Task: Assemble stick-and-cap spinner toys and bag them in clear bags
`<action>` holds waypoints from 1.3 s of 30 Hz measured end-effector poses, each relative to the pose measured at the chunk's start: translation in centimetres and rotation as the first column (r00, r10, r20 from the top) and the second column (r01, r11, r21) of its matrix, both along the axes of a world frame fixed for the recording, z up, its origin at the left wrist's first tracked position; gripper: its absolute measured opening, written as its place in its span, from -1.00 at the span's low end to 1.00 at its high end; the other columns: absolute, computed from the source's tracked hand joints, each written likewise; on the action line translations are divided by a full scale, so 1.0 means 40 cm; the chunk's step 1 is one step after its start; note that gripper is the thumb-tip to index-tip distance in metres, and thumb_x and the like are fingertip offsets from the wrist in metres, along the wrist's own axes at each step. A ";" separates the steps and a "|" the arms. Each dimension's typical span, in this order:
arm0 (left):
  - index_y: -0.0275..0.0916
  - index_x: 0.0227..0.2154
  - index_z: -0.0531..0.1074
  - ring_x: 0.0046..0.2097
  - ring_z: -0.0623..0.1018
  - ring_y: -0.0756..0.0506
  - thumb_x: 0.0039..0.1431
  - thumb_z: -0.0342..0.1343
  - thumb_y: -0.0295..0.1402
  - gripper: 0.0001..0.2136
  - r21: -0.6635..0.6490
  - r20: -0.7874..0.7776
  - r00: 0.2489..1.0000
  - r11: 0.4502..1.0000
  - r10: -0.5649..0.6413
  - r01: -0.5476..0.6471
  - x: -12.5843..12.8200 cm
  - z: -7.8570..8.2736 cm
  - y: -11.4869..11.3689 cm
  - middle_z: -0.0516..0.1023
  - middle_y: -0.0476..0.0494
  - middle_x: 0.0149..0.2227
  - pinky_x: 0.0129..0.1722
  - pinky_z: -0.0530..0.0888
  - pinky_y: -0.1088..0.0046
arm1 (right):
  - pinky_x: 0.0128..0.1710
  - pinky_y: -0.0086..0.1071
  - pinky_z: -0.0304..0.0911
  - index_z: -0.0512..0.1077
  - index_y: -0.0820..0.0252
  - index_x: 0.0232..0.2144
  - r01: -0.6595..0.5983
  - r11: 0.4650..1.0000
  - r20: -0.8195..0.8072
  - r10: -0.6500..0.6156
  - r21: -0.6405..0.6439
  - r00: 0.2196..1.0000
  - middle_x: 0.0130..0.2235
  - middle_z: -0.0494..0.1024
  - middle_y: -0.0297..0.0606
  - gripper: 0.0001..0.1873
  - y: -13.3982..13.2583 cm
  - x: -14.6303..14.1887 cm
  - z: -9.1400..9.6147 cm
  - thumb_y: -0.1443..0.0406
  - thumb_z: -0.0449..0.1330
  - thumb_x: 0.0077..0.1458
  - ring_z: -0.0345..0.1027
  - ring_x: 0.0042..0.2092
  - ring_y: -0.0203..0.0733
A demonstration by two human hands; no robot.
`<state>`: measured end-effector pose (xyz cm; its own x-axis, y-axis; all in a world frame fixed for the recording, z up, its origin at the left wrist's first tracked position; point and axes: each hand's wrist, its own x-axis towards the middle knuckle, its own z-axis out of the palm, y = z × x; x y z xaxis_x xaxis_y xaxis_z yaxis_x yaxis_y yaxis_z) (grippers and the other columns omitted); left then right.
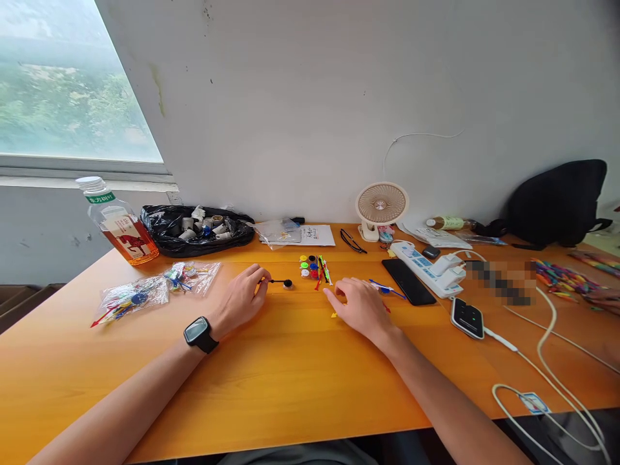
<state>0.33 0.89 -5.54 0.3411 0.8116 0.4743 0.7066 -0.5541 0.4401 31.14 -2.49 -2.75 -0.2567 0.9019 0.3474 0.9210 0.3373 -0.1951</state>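
My left hand (pixel 243 298), a black watch on its wrist, rests on the orange table (pixel 290 381) and pinches a thin black stick with a black round piece on its tip (pixel 283 282). My right hand (pixel 357 307) lies palm down on the table, fingers curled over small parts; a small yellow piece (pixel 334 315) lies at its fingertips. Between the hands, a little further back, sits a cluster of small coloured round pieces and coloured sticks (pixel 314 268). A blue stick piece (pixel 387 289) lies just right of my right hand.
Two clear bags of coloured parts (pixel 155 289) lie at left, a tea bottle (pixel 119 223) and a black bag of spools (pixel 196 229) behind. A phone (pixel 408 281), power strip (pixel 429 268), small fan (pixel 381 208), glasses, cables and a black backpack (pixel 557 200) fill the right side.
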 end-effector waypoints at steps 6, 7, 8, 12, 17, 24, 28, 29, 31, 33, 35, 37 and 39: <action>-0.16 -0.14 0.39 -0.17 0.53 -0.13 0.50 -0.12 -0.38 -0.82 -0.062 0.013 0.980 0.978 -0.200 0.200 0.017 0.008 -0.028 0.51 -0.15 -0.15 -0.13 0.45 0.33 | -0.21 -0.36 0.20 0.51 0.13 -0.28 -0.413 0.882 -0.263 0.353 -0.226 0.898 -0.25 0.60 -0.26 -0.85 -0.029 -0.038 -0.012 0.20 0.26 0.32 0.45 -0.20 -0.17; -0.16 -0.13 0.39 -0.16 0.53 -0.13 0.51 -0.13 -0.37 -0.82 -0.068 0.012 0.976 0.974 -0.216 0.217 0.019 0.007 -0.031 0.51 -0.16 -0.15 -0.11 0.45 0.33 | -0.24 -0.36 0.18 0.49 0.14 -0.33 -0.419 0.876 -0.256 0.359 -0.239 0.897 -0.28 0.59 -0.27 -0.83 -0.032 -0.042 -0.014 0.20 0.27 0.31 0.43 -0.24 -0.18; -0.16 -0.13 0.38 -0.16 0.53 -0.13 0.52 -0.14 -0.37 -0.82 -0.074 0.011 0.974 0.971 -0.228 0.228 0.021 0.007 -0.033 0.50 -0.16 -0.14 -0.10 0.45 0.33 | -0.29 -0.37 0.14 0.46 0.14 -0.40 -0.405 0.880 -0.243 0.348 -0.249 0.905 -0.32 0.58 -0.28 -0.77 -0.033 -0.043 -0.015 0.19 0.27 0.30 0.39 -0.28 -0.20; -0.16 -0.05 0.40 -0.11 0.55 -0.14 0.54 -0.14 -0.35 -0.79 -0.083 0.003 0.972 0.969 -0.233 0.233 0.019 0.001 -0.029 0.51 -0.18 -0.09 -0.07 0.46 0.32 | -0.44 -0.32 -0.12 0.25 0.17 -0.62 -0.264 0.915 -0.147 0.229 -0.303 0.962 -0.56 0.40 -0.33 -0.44 -0.026 -0.027 -0.015 0.03 0.19 0.36 0.12 -0.51 -0.29; -0.11 0.13 0.43 -0.10 0.56 -0.15 0.54 -0.15 -0.35 -0.70 -0.082 -0.043 0.971 0.970 -0.234 0.230 0.009 -0.012 -0.015 0.50 -0.18 -0.07 -0.07 0.47 0.32 | -0.43 -0.24 -0.24 0.11 0.18 -0.72 -0.109 0.944 -0.004 0.114 -0.312 0.994 -0.66 0.25 -0.29 -0.27 -0.016 -0.008 -0.010 -0.06 0.05 0.42 -0.06 -0.57 -0.30; -0.13 0.08 0.47 -0.15 0.54 -0.14 0.55 -0.16 -0.33 -0.69 -0.100 -0.016 0.973 0.968 -0.231 0.228 0.012 -0.003 -0.020 0.49 -0.18 -0.12 -0.10 0.47 0.32 | -0.37 -0.25 -0.01 0.30 0.15 -0.59 -0.132 0.975 -0.010 0.132 -0.178 0.991 -0.49 0.51 -0.22 -0.48 -0.012 -0.011 -0.004 0.08 0.13 0.41 0.33 -0.41 -0.15; -0.12 0.08 0.49 -0.17 0.53 -0.13 0.56 -0.15 -0.33 -0.69 -0.089 0.035 0.968 0.964 -0.248 0.251 0.018 0.012 -0.031 0.49 -0.16 -0.13 -0.12 0.46 0.35 | -0.15 -0.26 0.30 0.47 0.11 -0.18 -0.302 0.938 -0.296 0.244 -0.169 0.923 -0.14 0.63 -0.20 -0.86 -0.019 -0.025 -0.021 0.18 0.21 0.35 0.50 -0.14 -0.09; -0.12 0.08 0.49 -0.17 0.53 -0.12 0.56 -0.15 -0.33 -0.70 -0.080 0.046 0.967 0.964 -0.252 0.255 0.019 0.014 -0.034 0.49 -0.16 -0.13 -0.11 0.46 0.35 | -0.07 -0.24 0.35 0.46 0.08 -0.06 -0.340 0.922 -0.361 0.258 -0.185 0.896 -0.04 0.63 -0.18 -0.82 -0.022 -0.029 -0.030 0.18 0.22 0.34 0.51 -0.06 -0.08; -0.12 0.10 0.49 -0.16 0.54 -0.12 0.56 -0.14 -0.33 -0.70 -0.060 0.065 0.966 0.966 -0.249 0.252 0.024 0.013 -0.038 0.49 -0.15 -0.13 -0.10 0.46 0.35 | 0.10 -0.16 0.38 0.35 0.03 0.17 -0.394 0.892 -0.452 0.265 -0.220 0.852 0.18 0.54 -0.13 -0.59 -0.025 -0.039 -0.052 0.15 0.25 0.33 0.48 0.13 -0.04; -0.12 0.13 0.47 -0.14 0.53 -0.11 0.57 -0.14 -0.32 -0.69 -0.048 0.084 0.969 0.970 -0.234 0.238 0.032 0.006 -0.040 0.49 -0.16 -0.12 -0.09 0.47 0.36 | 0.27 -0.06 0.30 0.15 -0.03 0.37 -0.433 0.864 -0.497 0.266 -0.257 0.826 0.35 0.39 -0.08 -0.32 -0.026 -0.047 -0.072 0.12 0.28 0.30 0.34 0.31 0.01; -0.11 0.17 0.45 -0.13 0.53 -0.10 0.57 -0.15 -0.31 -0.68 -0.039 0.098 0.970 0.973 -0.223 0.227 0.041 -0.004 -0.039 0.49 -0.17 -0.09 -0.07 0.47 0.36 | 0.39 0.03 0.17 -0.06 -0.05 0.48 -0.465 0.840 -0.519 0.275 -0.280 0.809 0.43 0.27 -0.03 -0.09 -0.024 -0.054 -0.084 0.13 0.31 0.27 0.21 0.42 0.03; -0.11 0.18 0.45 -0.11 0.53 -0.10 0.57 -0.16 -0.31 -0.67 -0.030 0.097 0.968 0.972 -0.230 0.234 0.051 -0.015 -0.037 0.49 -0.18 -0.08 -0.06 0.48 0.35 | 0.43 0.07 0.10 -0.19 -0.06 0.52 -0.489 0.826 -0.546 0.283 -0.278 0.789 0.43 0.26 0.00 0.04 -0.020 -0.060 -0.085 0.16 0.34 0.24 0.18 0.43 0.02; -0.11 0.18 0.46 -0.11 0.54 -0.10 0.57 -0.16 -0.32 -0.66 -0.022 0.078 0.966 0.969 -0.246 0.248 0.057 -0.024 -0.033 0.49 -0.19 -0.07 -0.06 0.49 0.35 | 0.42 0.07 0.11 -0.25 -0.09 0.53 -0.508 0.819 -0.582 0.283 -0.267 0.762 0.39 0.32 -0.02 0.08 -0.015 -0.062 -0.083 0.20 0.35 0.24 0.22 0.41 0.00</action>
<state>2.62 -0.44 -6.51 0.4972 0.7214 0.4820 0.5143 -0.6925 0.5059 28.64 -3.10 -6.05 -0.5143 0.8396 0.1751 0.4524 0.4391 -0.7762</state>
